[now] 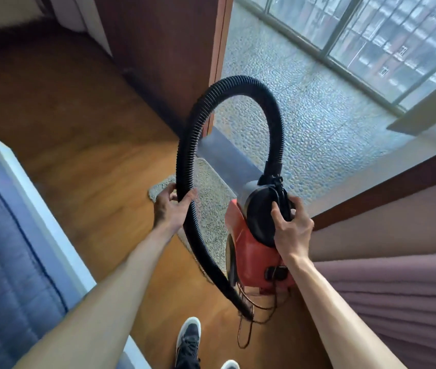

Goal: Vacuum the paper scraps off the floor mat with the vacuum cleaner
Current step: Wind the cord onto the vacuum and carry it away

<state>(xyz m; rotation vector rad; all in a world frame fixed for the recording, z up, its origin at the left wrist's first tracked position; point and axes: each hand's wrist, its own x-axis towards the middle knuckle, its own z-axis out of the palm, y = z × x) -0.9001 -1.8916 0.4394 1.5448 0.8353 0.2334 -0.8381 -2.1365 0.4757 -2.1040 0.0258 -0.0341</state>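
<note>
Wooden floor (86,145) runs ahead of me to a doorway, with a pebbled balcony floor (318,123) and a barred window (371,35) beyond it, a blue bed (6,235) on my left and a mauve curtain (403,302) on my right. By the threshold lies the floor mat (211,206), a speckled grey-green thing ahead of my shoe (189,339). Its speckle is so busy that I cannot pick out any paper scraps on it from here. I carry the vacuum cleaner (251,254) over the mat's right part, tilted and, as far as I can judge, off the floor. My right grip (291,227) is curled round the black top part above the red body, which I take to be where the weight hangs best. My left grip (170,206) is wrapped round the hose (193,134), thumb on one side and fingers on the other, so that the big loop does not swing (its free end dangles low by the machine, beside a loose cord (246,334)). That red body is the only container in sight, and it is closed, so I cannot tell what it holds. I reckon the cleaning is not yet begun: the machine wants setting down and the hose end bringing to the mat.
</note>
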